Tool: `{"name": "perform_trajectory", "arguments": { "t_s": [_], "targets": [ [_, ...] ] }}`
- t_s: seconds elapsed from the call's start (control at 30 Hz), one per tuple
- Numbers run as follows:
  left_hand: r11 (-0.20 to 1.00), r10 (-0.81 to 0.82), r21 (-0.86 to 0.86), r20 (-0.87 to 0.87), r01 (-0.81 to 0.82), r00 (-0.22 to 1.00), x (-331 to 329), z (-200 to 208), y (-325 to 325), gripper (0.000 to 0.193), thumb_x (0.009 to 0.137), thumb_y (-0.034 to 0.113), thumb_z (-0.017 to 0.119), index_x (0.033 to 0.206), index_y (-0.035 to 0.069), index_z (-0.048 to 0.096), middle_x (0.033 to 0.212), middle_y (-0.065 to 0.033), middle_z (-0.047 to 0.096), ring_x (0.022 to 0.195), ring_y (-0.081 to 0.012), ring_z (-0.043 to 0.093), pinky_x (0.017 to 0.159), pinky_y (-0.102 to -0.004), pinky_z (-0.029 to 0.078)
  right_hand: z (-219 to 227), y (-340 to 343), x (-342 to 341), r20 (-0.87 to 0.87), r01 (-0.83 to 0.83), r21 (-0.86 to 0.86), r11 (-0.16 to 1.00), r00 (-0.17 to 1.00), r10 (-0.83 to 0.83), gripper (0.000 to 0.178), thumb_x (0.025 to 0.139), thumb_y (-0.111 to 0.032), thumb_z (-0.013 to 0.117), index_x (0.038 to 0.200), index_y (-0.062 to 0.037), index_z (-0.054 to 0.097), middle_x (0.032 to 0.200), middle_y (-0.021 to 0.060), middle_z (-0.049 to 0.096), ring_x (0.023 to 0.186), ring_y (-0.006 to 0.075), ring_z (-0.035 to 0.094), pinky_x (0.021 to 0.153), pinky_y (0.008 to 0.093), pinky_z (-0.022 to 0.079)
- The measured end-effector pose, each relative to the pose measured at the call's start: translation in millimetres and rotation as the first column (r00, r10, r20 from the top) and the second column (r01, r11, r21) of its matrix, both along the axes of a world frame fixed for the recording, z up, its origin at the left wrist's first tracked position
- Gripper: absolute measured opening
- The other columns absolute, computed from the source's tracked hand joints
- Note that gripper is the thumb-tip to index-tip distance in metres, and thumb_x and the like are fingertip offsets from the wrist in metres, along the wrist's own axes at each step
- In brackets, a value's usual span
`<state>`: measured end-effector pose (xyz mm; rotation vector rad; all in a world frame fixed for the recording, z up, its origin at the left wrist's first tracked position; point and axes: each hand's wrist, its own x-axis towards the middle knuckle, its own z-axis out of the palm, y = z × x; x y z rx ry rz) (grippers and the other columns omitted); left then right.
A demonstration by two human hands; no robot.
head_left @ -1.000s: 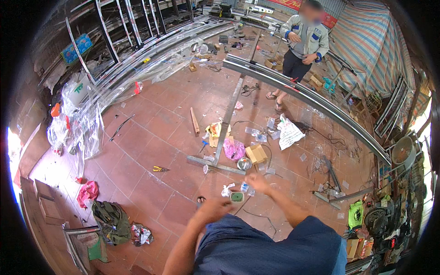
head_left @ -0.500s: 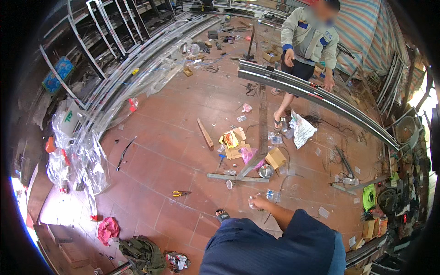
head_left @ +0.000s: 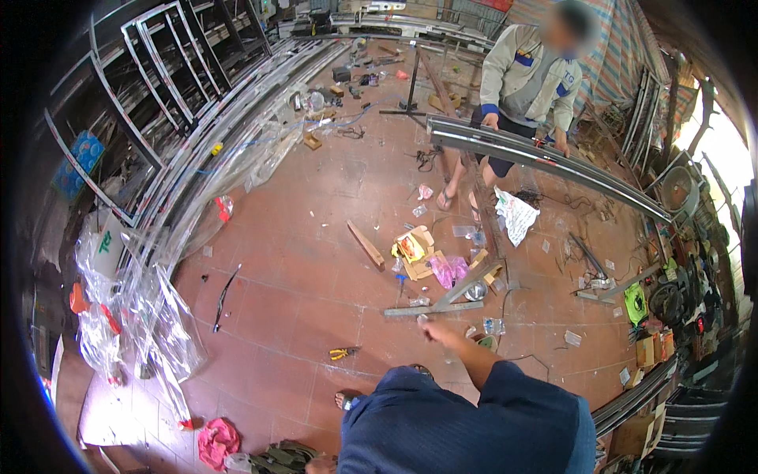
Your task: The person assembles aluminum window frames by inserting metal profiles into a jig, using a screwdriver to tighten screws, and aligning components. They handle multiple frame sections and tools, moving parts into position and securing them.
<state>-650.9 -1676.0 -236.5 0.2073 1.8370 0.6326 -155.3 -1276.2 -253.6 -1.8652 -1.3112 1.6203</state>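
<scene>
My right hand (head_left: 433,329) reaches forward over the tiled floor, fingers closed around something small and pale that I cannot make out. Just beyond it lies a short metal bar (head_left: 430,309), beneath the foot of a slanting metal post (head_left: 467,286). To the left, pliers with yellow handles (head_left: 343,353) rest on the floor. A patch of skin at the lower edge, beside an olive cloth item (head_left: 286,458), appears to be part of my left hand (head_left: 320,465); its fingers are hidden.
Ahead, a person in a light jacket (head_left: 517,75) holds long metal profiles (head_left: 553,164) raised on a stand. Open cartons (head_left: 420,243), a pink plastic bag (head_left: 448,270) and a wooden stick (head_left: 365,243) litter the floor. Clear plastic wrap (head_left: 162,316) and stacked metal lengths lie left.
My right hand has moved forward and slightly left, toward the metal bar. A skin patch has come in at the lower edge. The person opposite has brought a hand down onto the profiles.
</scene>
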Motion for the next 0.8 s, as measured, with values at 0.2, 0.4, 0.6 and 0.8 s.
{"name": "perform_trajectory", "arguments": {
  "t_s": [0.2, 0.4, 0.6, 0.8],
  "targets": [
    [0.790, 0.558, 0.305, 0.003, -0.532, 0.830, -263.1, 21.3, -4.8, 0.026, 0.103, 0.030, 0.053, 0.118, 0.013, 0.064, 0.084, -0.0092, 0.062, 0.068, -0.0279, 0.061, 0.055, -0.0420, 0.052, 24.0, -75.0, -68.7, 0.033, -0.115, -0.305, 0.945, 0.991, 0.132, 0.044, 0.096, -0.046, 0.067, 0.111, -0.0044, 0.070, 0.086, 0.0106, 0.072, 0.062, 0.0181, 0.065, 0.054, 0.0333, 0.049],
    [0.622, 0.644, 0.402, 0.226, -0.672, 0.731, -285.2, -12.4, 72.2, 0.023, 0.104, 0.031, 0.051, 0.116, 0.014, 0.060, 0.086, -0.0102, 0.063, 0.065, -0.0276, 0.061, 0.048, -0.0398, 0.049, 2.5, -89.1, -60.5, 0.015, 0.023, -0.364, 0.931, 1.000, -0.019, 0.041, 0.099, -0.039, 0.064, 0.120, -0.0037, 0.068, 0.091, 0.0121, 0.075, 0.065, 0.0209, 0.068, 0.054, 0.0358, 0.053],
    [0.986, -0.161, 0.049, 0.030, 0.160, 0.986, -122.7, -36.5, 145.0, 0.033, 0.102, 0.028, 0.059, 0.126, 0.005, 0.063, 0.090, -0.0143, 0.072, 0.069, -0.0276, 0.071, 0.052, -0.0360, 0.055, 17.2, -78.4, -62.5, -0.014, 0.303, -0.343, 0.889, 0.945, -0.328, 0.038, 0.097, -0.034, 0.067, 0.120, -0.0037, 0.067, 0.092, 0.0156, 0.074, 0.066, 0.0234, 0.069, 0.056, 0.0355, 0.052],
    [0.805, -0.524, 0.210, -0.187, 0.555, 0.831, -56.5, -12.0, 163.7, 0.036, 0.100, 0.032, 0.063, 0.119, 0.001, 0.068, 0.094, -0.0151, 0.075, 0.080, -0.0263, 0.073, 0.065, -0.0365, 0.057, 29.8, -53.4, -70.1, -0.011, 0.277, -0.319, 0.906, 0.955, -0.296, 0.035, 0.098, -0.031, 0.066, 0.119, -0.0038, 0.067, 0.090, 0.0153, 0.074, 0.064, 0.0229, 0.068, 0.057, 0.0351, 0.053]
  ]
}}
